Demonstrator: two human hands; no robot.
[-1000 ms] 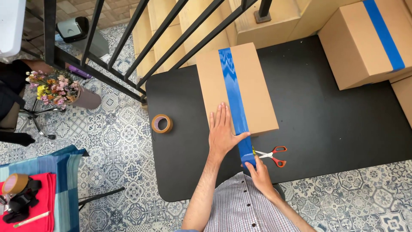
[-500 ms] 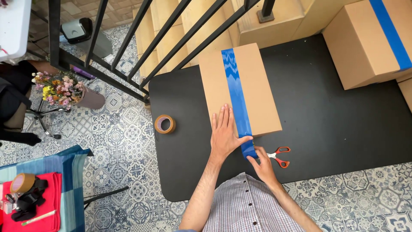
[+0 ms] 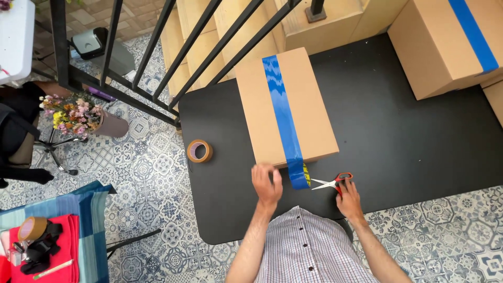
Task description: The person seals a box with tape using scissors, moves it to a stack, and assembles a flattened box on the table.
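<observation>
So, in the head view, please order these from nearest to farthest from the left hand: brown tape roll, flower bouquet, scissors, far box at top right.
From the left hand:
1. scissors, right of it
2. brown tape roll, left, at the table edge
3. flower bouquet, far left on the floor
4. far box, top right

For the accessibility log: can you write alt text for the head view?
A person's right hand grips red-handled scissors beside a cardboard box sealed with blue tape on a black table; the left hand hovers by the box's near edge. A brown tape roll lies left.
</observation>
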